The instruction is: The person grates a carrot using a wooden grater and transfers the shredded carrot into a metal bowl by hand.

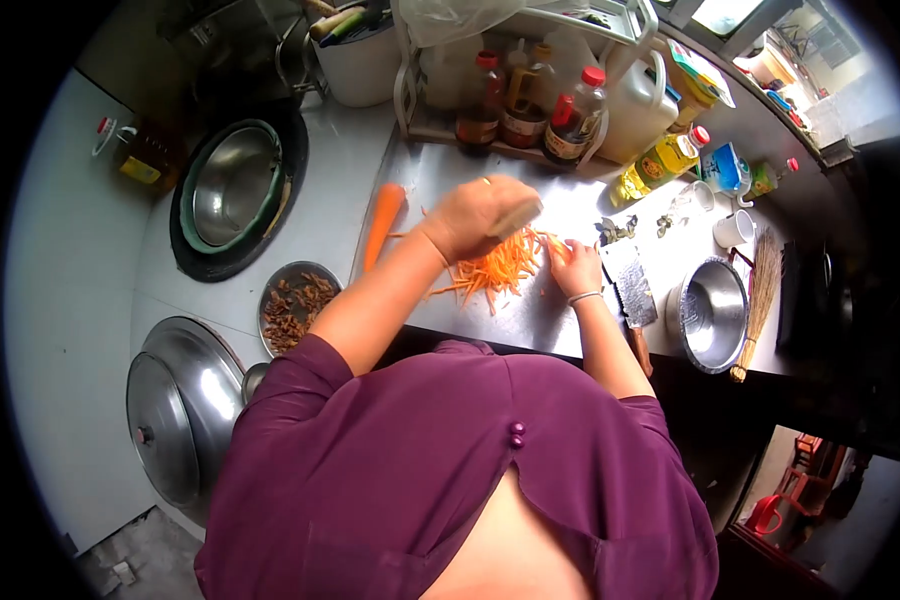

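Observation:
My left hand (pixel 480 215) is closed above a heap of carrot shreds (pixel 500 268), and a flat greyish-tan piece (pixel 516 216) shows at its fingers; blur hides what it is. At the heap's right side my right hand (pixel 576 270) has its fingers closed on a piece of carrot (pixel 556 246), partly hidden by the fingers. A whole carrot (pixel 383 225) lies on the metal worktop (pixel 435 170), left of my left hand. The cleaver (pixel 632 285) rests to the right of my right hand, its wooden handle toward me.
A metal bowl (pixel 710 318) and a straw brush (pixel 763 290) stand at the right. Sauce bottles (pixel 575 120) and an oil bottle (pixel 660 168) line the back. On the left are a dish of brown pieces (pixel 295 300), a lidded pot (pixel 175 410) and a basin (pixel 235 185).

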### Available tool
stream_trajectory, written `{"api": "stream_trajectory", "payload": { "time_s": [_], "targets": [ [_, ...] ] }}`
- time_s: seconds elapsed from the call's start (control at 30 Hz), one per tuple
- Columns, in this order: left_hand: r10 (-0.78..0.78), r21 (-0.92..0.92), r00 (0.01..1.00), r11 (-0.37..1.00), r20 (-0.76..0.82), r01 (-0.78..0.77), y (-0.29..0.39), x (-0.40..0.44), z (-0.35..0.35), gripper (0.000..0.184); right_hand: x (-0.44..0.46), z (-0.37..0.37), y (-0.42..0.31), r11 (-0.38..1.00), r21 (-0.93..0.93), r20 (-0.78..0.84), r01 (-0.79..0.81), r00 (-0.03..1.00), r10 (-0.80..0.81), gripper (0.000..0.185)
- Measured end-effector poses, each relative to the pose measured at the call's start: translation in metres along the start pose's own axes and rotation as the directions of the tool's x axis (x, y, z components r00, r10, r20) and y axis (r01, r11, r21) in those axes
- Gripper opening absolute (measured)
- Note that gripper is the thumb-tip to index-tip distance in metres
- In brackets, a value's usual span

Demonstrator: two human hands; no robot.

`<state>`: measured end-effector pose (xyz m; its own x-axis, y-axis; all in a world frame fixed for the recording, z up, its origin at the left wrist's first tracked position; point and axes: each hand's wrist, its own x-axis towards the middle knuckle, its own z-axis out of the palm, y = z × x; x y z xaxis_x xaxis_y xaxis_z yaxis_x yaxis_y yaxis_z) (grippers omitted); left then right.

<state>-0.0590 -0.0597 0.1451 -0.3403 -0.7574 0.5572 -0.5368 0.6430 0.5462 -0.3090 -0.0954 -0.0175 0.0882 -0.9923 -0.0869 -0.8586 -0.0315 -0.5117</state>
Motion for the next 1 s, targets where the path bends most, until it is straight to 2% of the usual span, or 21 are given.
{"api": "stream_trajectory", "payload": {
  "time_s": [0.03, 0.07, 0.1, 0.13, 0.17, 0.2, 0.23, 0.33, 0.4, 0.47, 0.5, 0.53, 0.6, 0.63, 0.67, 0.7, 0.73, 0.8, 0.87, 0.93, 1.0],
  "targets": [
    [0.008, 0.086, 1.000, 0.996, -0.016, -0.006, 0.003, 0.002, -0.012, 0.024, -0.008, -0.003, -0.005, 0.983, -0.138, -0.117, 0.120, 0.984, -0.136, 0.040],
    [-0.028, 0.079, 0.999, 0.996, -0.047, 0.031, 0.000, 0.000, -0.017, 0.028, -0.012, -0.004, -0.007, 0.933, -0.289, -0.213, 0.214, 0.936, -0.281, 0.042],
    [-0.072, 0.079, 0.996, 0.994, -0.061, 0.076, 0.001, -0.001, -0.022, 0.031, -0.012, -0.003, -0.008, 0.923, -0.236, -0.165, 0.304, 0.923, -0.347, 0.050],
    [-0.117, 0.076, 0.990, 0.990, -0.075, 0.123, 0.003, -0.004, -0.026, 0.033, -0.014, 0.001, -0.011, 0.926, -0.226, -0.173, 0.302, 0.923, -0.344, 0.050],
    [-0.113, 0.082, 0.991, 0.990, -0.066, 0.118, 0.005, -0.007, -0.028, 0.033, -0.019, 0.009, -0.016, 0.891, -0.090, -0.141, 0.444, 0.880, -0.453, 0.052],
    [-0.191, 0.034, 0.978, 0.980, -0.085, 0.194, 0.005, -0.010, -0.029, 0.034, -0.025, 0.015, -0.024, 0.822, 0.048, -0.129, 0.567, 0.820, -0.558, 0.054],
    [-0.268, -0.015, 0.958, 0.963, -0.099, 0.268, 0.005, -0.013, -0.030, 0.035, -0.036, 0.015, -0.036, 0.812, 0.014, -0.073, 0.583, 0.811, -0.581, 0.055],
    [-0.340, -0.088, 0.931, 0.939, -0.129, 0.331, 0.005, -0.021, -0.031, 0.037, -0.056, 0.035, -0.050, 0.795, -0.027, 0.104, 0.605, 0.793, -0.600, 0.063],
    [-0.292, -0.079, 0.943, 0.956, -0.158, 0.282, 0.004, -0.026, -0.032, 0.037, -0.062, 0.048, -0.048, 0.815, -0.078, 0.169, 0.574, 0.813, -0.557, 0.065],
    [-0.363, -0.124, 0.924, 0.929, -0.119, 0.349, 0.002, -0.031, -0.032, 0.035, -0.062, 0.050, -0.042, 0.835, -0.018, 0.131, 0.551, 0.829, -0.544, 0.064],
    [-0.414, -0.199, 0.905, 0.899, -0.098, 0.390, 0.001, -0.033, -0.030, 0.033, -0.064, 0.039, -0.041, 0.843, 0.051, 0.074, 0.535, 0.840, -0.538, 0.062],
    [-0.378, -0.188, 0.917, 0.917, -0.125, 0.352, -0.006, -0.036, -0.028, 0.031, -0.065, 0.025, -0.039, 0.857, 0.135, 0.006, 0.498, 0.864, -0.503, 0.057],
    [-0.390, -0.193, 0.914, 0.911, -0.113, 0.365, 0.006, -0.032, -0.031, 0.028, -0.059, 0.015, -0.020, 0.855, 0.165, -0.103, 0.491, 0.871, -0.481, 0.049],
    [-0.342, -0.120, 0.933, 0.937, -0.110, 0.329, 0.002, -0.033, -0.032, 0.027, -0.058, 0.000, -0.014, 0.864, 0.149, -0.118, 0.481, 0.876, -0.467, 0.049],
    [-0.296, -0.041, 0.949, 0.955, -0.108, 0.293, -0.002, -0.034, -0.033, 0.027, -0.058, -0.017, -0.007, 0.901, 0.327, -0.007, 0.285, 0.954, -0.300, 0.044],
    [-0.308, -0.049, 0.946, 0.951, -0.101, 0.305, -0.002, -0.033, -0.033, 0.026, -0.059, -0.032, 0.000, 0.878, 0.475, 0.135, 0.062, 0.981, -0.142, 0.040],
    [-0.322, -0.056, 0.942, 0.946, -0.095, 0.318, -0.001, -0.032, -0.033, 0.026, -0.058, -0.037, 0.014, 0.813, 0.582, 0.089, 0.028, 0.991, -0.098, 0.035],
    [-0.337, -0.077, 0.938, 0.940, -0.078, 0.332, -0.005, -0.034, -0.029, 0.026, -0.071, -0.072, 0.043, 0.861, 0.507, -0.070, 0.051, 0.997, -0.018, 0.034],
    [-0.419, -0.234, 0.901, 0.892, -0.114, 0.386, -0.008, -0.034, -0.023, 0.025, -0.076, -0.093, 0.086, 0.838, 0.545, -0.131, 0.000, 0.988, 0.085, 0.030],
    [-0.419, -0.273, 0.900, 0.886, -0.124, 0.375, -0.010, -0.032, -0.019, 0.024, -0.090, -0.113, 0.116, 0.625, 0.777, -0.102, -0.082, 0.962, 0.254, 0.025],
    [-0.372, -0.262, 0.913, 0.910, -0.168, 0.322, -0.014, -0.034, -0.020, 0.025, -0.105, -0.123, 0.133, 0.463, 0.880, -0.042, -0.104, 0.955, 0.294, 0.024]
  ]
}}
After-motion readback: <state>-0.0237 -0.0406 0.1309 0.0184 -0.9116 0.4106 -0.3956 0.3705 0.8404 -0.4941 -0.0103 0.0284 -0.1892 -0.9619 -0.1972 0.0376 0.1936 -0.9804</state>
